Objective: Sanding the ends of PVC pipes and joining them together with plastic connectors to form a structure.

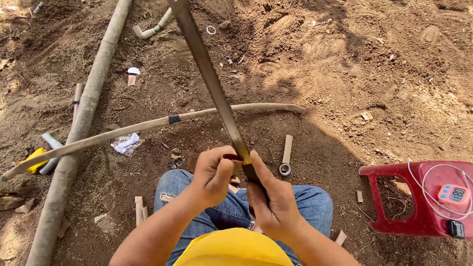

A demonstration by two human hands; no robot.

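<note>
The saw blade (209, 74) runs up and away to the left from both hands; the right hand (278, 202) has its fingers closed round the dark handle end, the left hand (214, 175) pinching the blade just above, over the knees.

Outdoors, bare brown dirt ground (374, 74), loose and lumpy, w/ strong sun and hard shadows across the upper middle and lower right. Long thick dusty pipe (84, 123) runs from top centre-left down to the bottom-left corner. Thinner bent pipe (148, 125) crosses it, black tape band near its middle. Short pipe offcut (286, 155) lies on the dirt below that pipe's right end. Red plastic stool (419, 197) at right edge, small timer (454, 194) and white cord on top. Yellow object (32, 160) at left edge, pipe scraps scattered about.
</note>
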